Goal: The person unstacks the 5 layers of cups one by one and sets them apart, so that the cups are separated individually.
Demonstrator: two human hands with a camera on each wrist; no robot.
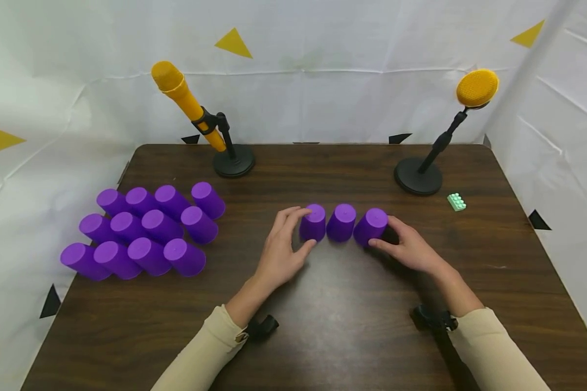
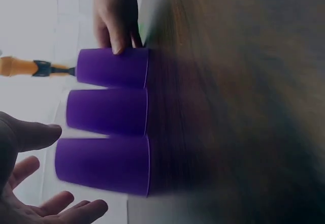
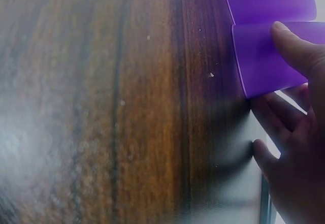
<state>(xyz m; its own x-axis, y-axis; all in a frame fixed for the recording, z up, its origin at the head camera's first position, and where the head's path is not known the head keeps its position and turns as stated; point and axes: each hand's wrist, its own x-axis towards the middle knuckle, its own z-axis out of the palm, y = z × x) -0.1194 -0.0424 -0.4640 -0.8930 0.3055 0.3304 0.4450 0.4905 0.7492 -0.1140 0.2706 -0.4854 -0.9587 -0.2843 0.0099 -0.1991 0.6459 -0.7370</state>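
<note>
Three purple cups stand upside down in a short row at the table's middle: a left cup, a middle cup and a right cup. Around the left cup my left hand is spread, thumb and fingers apart; the left wrist view shows a gap between them and that cup. My right hand holds the right cup from its right side. In the right wrist view the thumb lies on the near wall of that cup, with fingers at its other side.
Several more upside-down purple cups stand in three rows at the left of the brown table. A yellow microphone on a stand is at the back left, a round yellow one at the back right. Near it lies a mint-green toy brick.
</note>
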